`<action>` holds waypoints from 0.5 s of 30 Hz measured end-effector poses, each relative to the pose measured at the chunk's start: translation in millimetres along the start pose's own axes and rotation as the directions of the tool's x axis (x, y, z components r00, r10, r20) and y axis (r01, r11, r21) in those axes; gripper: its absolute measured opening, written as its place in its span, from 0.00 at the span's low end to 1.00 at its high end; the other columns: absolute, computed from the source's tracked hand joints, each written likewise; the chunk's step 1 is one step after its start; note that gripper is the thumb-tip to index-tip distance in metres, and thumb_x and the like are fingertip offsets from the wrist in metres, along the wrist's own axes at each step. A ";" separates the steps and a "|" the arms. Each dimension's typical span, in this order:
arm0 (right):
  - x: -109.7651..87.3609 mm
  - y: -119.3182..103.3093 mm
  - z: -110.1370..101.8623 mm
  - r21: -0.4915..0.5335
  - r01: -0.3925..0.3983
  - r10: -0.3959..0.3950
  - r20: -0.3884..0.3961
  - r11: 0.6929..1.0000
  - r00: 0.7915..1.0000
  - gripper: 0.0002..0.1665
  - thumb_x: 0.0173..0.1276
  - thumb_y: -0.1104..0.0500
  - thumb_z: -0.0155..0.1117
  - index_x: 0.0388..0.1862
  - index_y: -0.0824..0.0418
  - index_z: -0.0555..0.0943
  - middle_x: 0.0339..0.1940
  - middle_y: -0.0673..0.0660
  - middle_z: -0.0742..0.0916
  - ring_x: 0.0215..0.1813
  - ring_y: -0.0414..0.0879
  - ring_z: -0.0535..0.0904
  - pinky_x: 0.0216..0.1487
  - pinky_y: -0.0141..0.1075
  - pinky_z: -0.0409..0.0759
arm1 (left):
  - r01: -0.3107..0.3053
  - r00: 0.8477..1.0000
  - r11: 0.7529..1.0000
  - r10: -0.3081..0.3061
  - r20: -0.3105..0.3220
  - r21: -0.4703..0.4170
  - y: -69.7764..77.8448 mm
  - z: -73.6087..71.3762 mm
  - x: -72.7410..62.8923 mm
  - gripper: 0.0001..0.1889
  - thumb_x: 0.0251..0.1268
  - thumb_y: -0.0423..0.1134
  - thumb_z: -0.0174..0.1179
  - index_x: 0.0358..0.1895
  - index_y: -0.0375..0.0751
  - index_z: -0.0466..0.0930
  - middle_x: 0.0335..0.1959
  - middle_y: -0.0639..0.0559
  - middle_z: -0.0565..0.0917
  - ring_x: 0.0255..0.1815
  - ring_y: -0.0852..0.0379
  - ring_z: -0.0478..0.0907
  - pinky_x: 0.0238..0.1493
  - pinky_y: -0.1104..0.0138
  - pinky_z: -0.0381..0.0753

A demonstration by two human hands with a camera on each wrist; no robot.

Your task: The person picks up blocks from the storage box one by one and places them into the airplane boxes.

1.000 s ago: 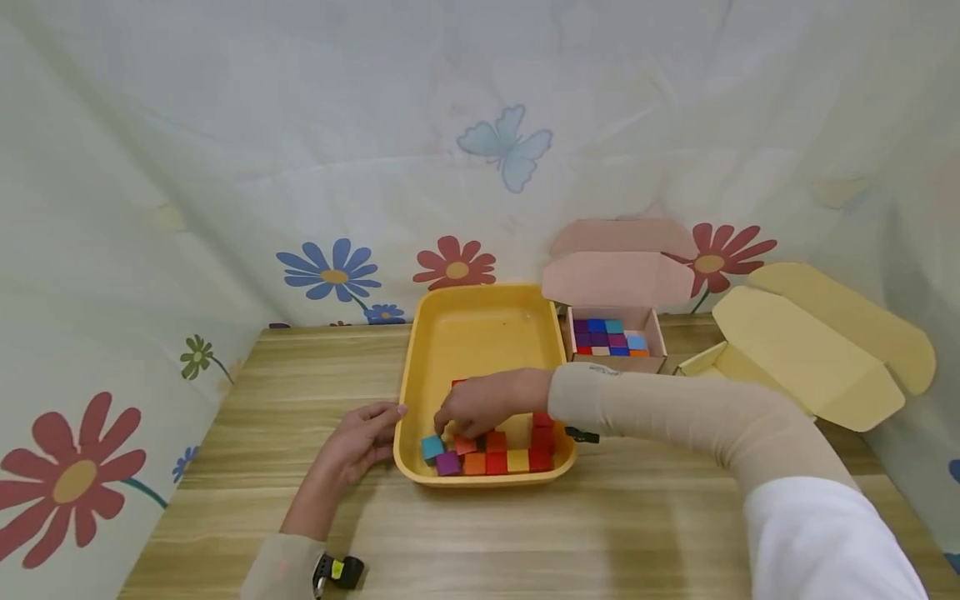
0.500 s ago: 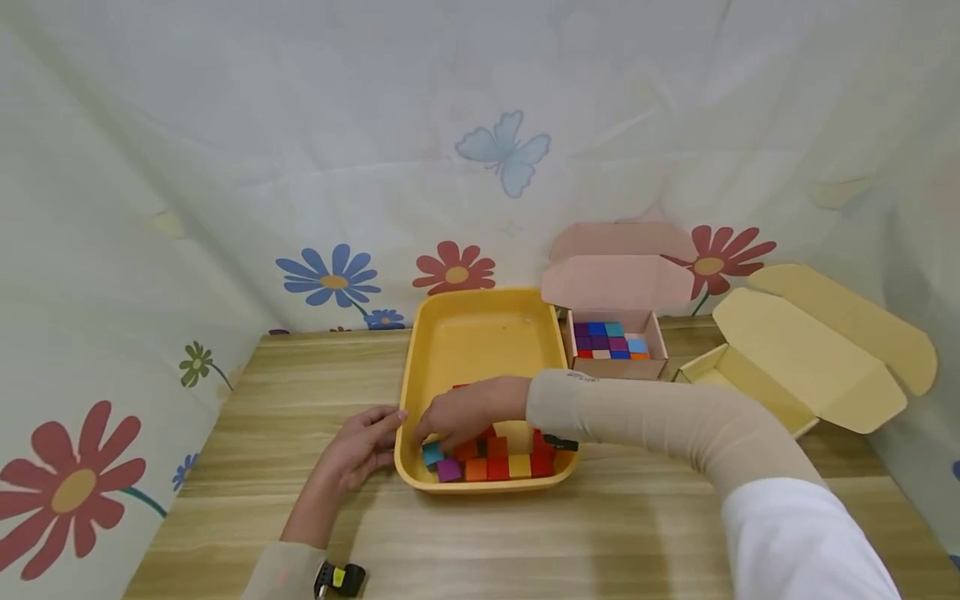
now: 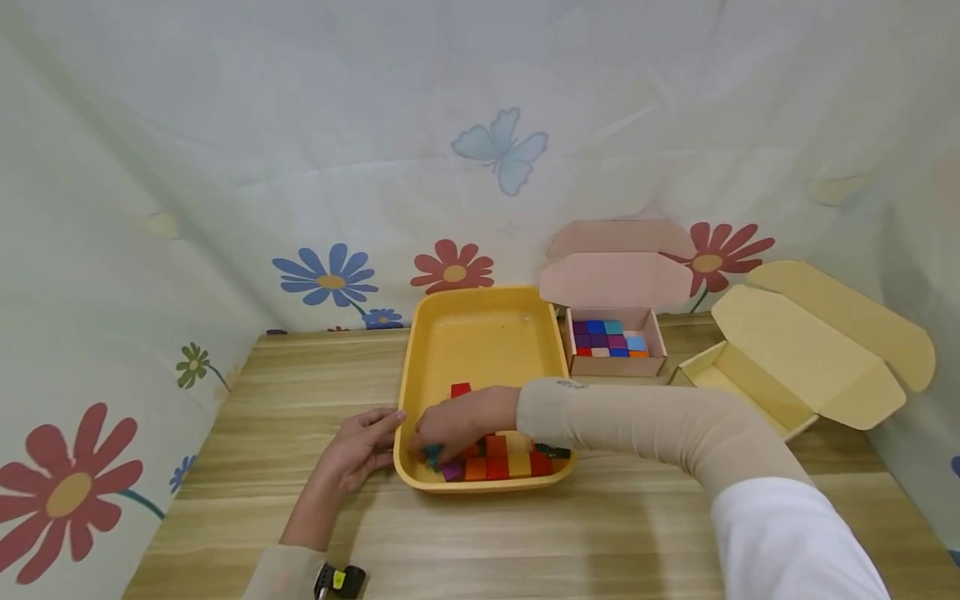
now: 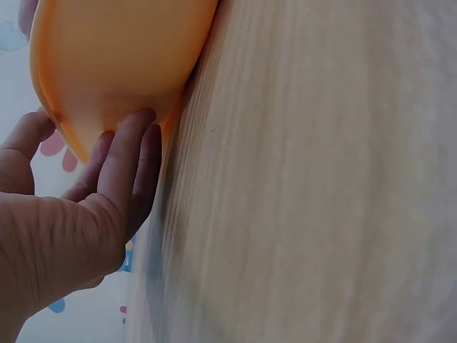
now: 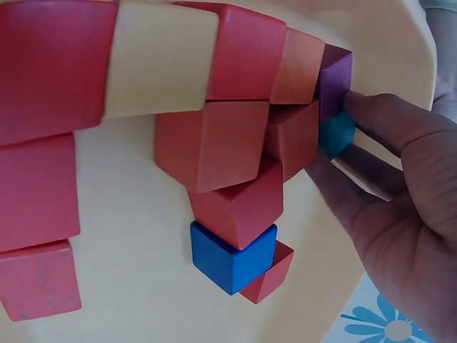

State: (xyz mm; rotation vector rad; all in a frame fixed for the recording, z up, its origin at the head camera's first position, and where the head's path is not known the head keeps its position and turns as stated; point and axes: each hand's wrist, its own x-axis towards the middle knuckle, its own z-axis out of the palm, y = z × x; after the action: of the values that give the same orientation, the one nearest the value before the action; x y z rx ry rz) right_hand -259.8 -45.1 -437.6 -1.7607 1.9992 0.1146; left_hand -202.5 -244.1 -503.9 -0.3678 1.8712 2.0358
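My right hand [image 3: 453, 423] reaches into the near left corner of a yellow tray [image 3: 480, 325]. Its thumb and fingers pinch a teal cube [image 5: 337, 134], which sits against a purple cube [image 5: 335, 82]. Beside these, orange cubes [image 5: 235, 143] and red cubes [image 5: 250, 53] form rows with a yellow cube [image 3: 519, 466]. A blue cube [image 5: 234, 256] lies farther up the tray, by a red one. My left hand [image 3: 358, 450] holds the tray's left side, thumb at the rim and fingers [image 4: 125, 161] against the outer wall.
Behind the tray on the right stands an open pink box [image 3: 652, 342] with several coloured cubes. Farther right is an open yellow box [image 3: 772, 400], its lid folded back. The wooden table [image 3: 480, 542] meets a flower-printed curtain [image 3: 360, 150] at the back.
My right hand has moved left and toward the near corner of the tray, onto the teal cube. Cubes it covered before now show. My left hand stays at the tray's side.
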 end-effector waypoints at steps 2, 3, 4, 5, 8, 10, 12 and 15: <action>-0.1 -0.1 -0.9 0.023 -0.010 0.010 -0.004 1.000 1.000 0.18 0.73 0.55 0.67 0.60 0.55 0.82 0.48 0.47 0.83 0.46 0.37 0.76 0.52 0.21 0.75 | 0.001 1.000 1.000 -0.001 0.001 0.002 -0.7 0.3 0.5 0.33 0.74 0.46 0.63 0.71 0.25 0.65 0.50 0.42 0.85 0.48 0.52 0.85 0.46 0.58 0.87; -0.3 -0.2 -1.3 0.031 -0.015 0.015 -0.008 0.999 1.000 0.18 0.73 0.55 0.68 0.59 0.55 0.82 0.47 0.47 0.83 0.46 0.37 0.76 0.52 0.21 0.75 | -0.001 1.000 1.000 0.001 0.002 0.003 -1.0 0.6 0.6 0.33 0.74 0.46 0.63 0.71 0.25 0.65 0.51 0.42 0.85 0.48 0.52 0.85 0.46 0.58 0.87; -0.6 -0.4 -1.7 0.039 -0.019 0.019 -0.013 0.999 1.000 0.18 0.72 0.55 0.69 0.58 0.55 0.83 0.47 0.47 0.83 0.45 0.37 0.76 0.51 0.21 0.75 | -0.002 1.000 1.000 0.002 0.003 0.003 -1.4 0.8 0.8 0.33 0.74 0.46 0.63 0.71 0.25 0.65 0.51 0.42 0.85 0.48 0.52 0.85 0.46 0.58 0.87; -1.2 -0.6 -2.2 0.051 -0.024 0.025 -0.017 0.998 1.000 0.17 0.71 0.56 0.70 0.58 0.55 0.83 0.46 0.47 0.83 0.45 0.37 0.77 0.50 0.21 0.75 | -0.002 1.000 1.000 0.002 0.004 0.002 -1.8 0.9 0.9 0.33 0.74 0.46 0.63 0.71 0.25 0.65 0.51 0.42 0.85 0.49 0.52 0.85 0.47 0.57 0.87; -4.7 -1.0 -3.9 0.063 -0.044 0.046 -0.030 0.997 0.998 0.16 0.70 0.56 0.71 0.55 0.56 0.84 0.44 0.46 0.84 0.43 0.38 0.77 0.48 0.22 0.76 | 0.001 1.000 1.000 -0.001 0.005 -0.002 -2.3 1.2 0.4 0.33 0.74 0.46 0.63 0.70 0.25 0.65 0.50 0.43 0.85 0.49 0.52 0.85 0.47 0.57 0.87; -7.8 0.6 -5.2 0.071 -0.068 0.072 -0.049 0.995 0.996 0.15 0.70 0.57 0.71 0.54 0.56 0.84 0.44 0.47 0.84 0.42 0.38 0.77 0.47 0.22 0.77 | 0.002 1.000 1.000 -0.002 0.002 -0.004 -2.2 1.0 0.0 0.33 0.74 0.46 0.63 0.70 0.25 0.65 0.50 0.42 0.85 0.49 0.52 0.85 0.48 0.56 0.87; -11.6 4.3 -7.8 0.069 -0.088 0.094 -0.083 0.994 0.992 0.15 0.70 0.56 0.71 0.53 0.55 0.84 0.44 0.47 0.84 0.43 0.39 0.77 0.47 0.23 0.77 | 0.003 1.000 1.000 -0.003 -0.005 0.004 -1.7 0.7 -0.3 0.33 0.74 0.46 0.63 0.70 0.26 0.66 0.52 0.41 0.85 0.50 0.51 0.85 0.48 0.56 0.87; -18.6 11.5 -12.9 0.086 -0.120 0.131 -0.132 0.989 0.983 0.15 0.69 0.56 0.72 0.54 0.54 0.84 0.44 0.47 0.84 0.43 0.40 0.77 0.47 0.24 0.78 | 0.008 1.000 1.000 -0.007 -0.030 0.013 -1.4 0.6 -0.3 0.31 0.73 0.47 0.64 0.68 0.27 0.69 0.54 0.38 0.83 0.50 0.50 0.84 0.48 0.56 0.87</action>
State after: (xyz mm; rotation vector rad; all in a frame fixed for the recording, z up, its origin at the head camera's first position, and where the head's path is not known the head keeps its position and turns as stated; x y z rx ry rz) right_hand -273.3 -30.8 -421.6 -1.6336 2.1823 -0.0446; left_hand -201.6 -243.4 -505.0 -0.4037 1.8975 2.0228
